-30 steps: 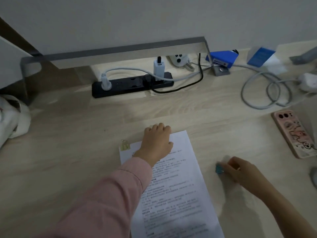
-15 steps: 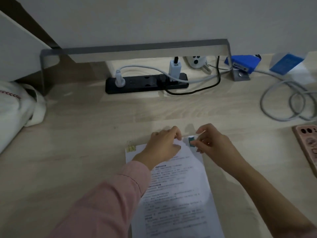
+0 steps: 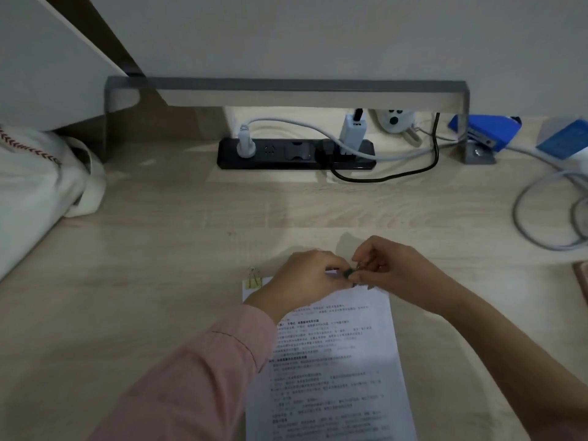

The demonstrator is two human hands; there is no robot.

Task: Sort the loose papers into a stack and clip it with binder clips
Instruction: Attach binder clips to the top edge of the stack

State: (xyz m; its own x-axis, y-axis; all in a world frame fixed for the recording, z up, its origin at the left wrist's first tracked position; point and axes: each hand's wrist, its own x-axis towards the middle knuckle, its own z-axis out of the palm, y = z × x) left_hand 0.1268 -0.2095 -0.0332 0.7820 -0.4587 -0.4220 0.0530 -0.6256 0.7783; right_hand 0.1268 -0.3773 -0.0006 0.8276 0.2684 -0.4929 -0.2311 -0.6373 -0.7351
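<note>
pale wood-grain desk [image 3: 159, 313] under dim light, backed by a grey wall: a person works at the far edge of a stack of printed papers [image 3: 334, 361] that lies flat near the desk's front edge. the left hand [image 3: 305, 278], in a pink sleeve [image 3: 197, 377], presses down on the top of the stack, apparently to keep the sheets squared while the clip goes on; its fingers are curled and pinch the paper edge. the right hand [image 3: 391, 268] closes its fingertips on a small dark binder clip [image 3: 347, 274], held right at the top right of the stack, its wire handles seemingly squeezed; whether its mouth is already over the paper cannot be told. a yellow binder clip [image 3: 253, 281] already grips the top left corner, so the job looks nearly done. behind, a black power strip [image 3: 296, 154] sits beneath a grey monitor riser [image 3: 286, 90], with plugs and cables in it. a white cloth bag [image 3: 38, 179] slumps at left; its contents are hidden. a blue stapler [image 3: 486, 130] rests at right.
</note>
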